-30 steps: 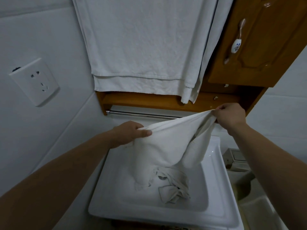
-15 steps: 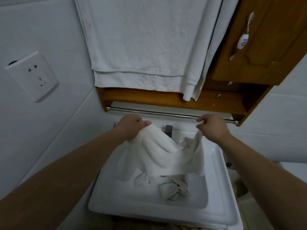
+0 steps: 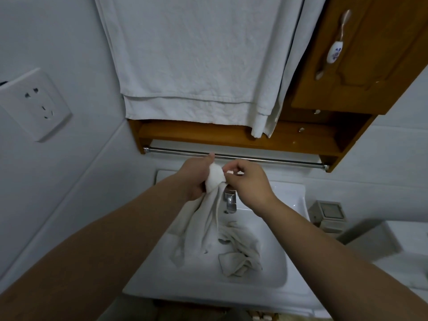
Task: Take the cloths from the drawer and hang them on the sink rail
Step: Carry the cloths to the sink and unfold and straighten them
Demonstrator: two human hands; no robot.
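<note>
A white cloth (image 3: 199, 225) hangs bunched from both hands over the white sink (image 3: 294, 198). My left hand (image 3: 196, 174) grips its gathered top, thumb pointing up toward the rail. My right hand (image 3: 247, 181) pinches the same top edge right beside it. The steel sink rail (image 3: 266, 159) runs just behind the hands, under the wooden shelf, with nothing hanging on it. A second crumpled cloth (image 3: 240, 253) lies in the sink basin. No drawer is in view.
A steel tap (image 3: 230, 200) stands at the sink's back, just below my hands. Large white towels (image 3: 192, 61) hang above the wooden shelf (image 3: 231, 133). A wooden cabinet door (image 3: 370, 49) is at upper right, a wall socket (image 3: 34, 105) at left, a small grey box (image 3: 327, 214) right of the sink.
My hands came together from wide apart, so the spread cloth is now bunched into a hanging bundle. Both hands sit closer to the rail's middle.
</note>
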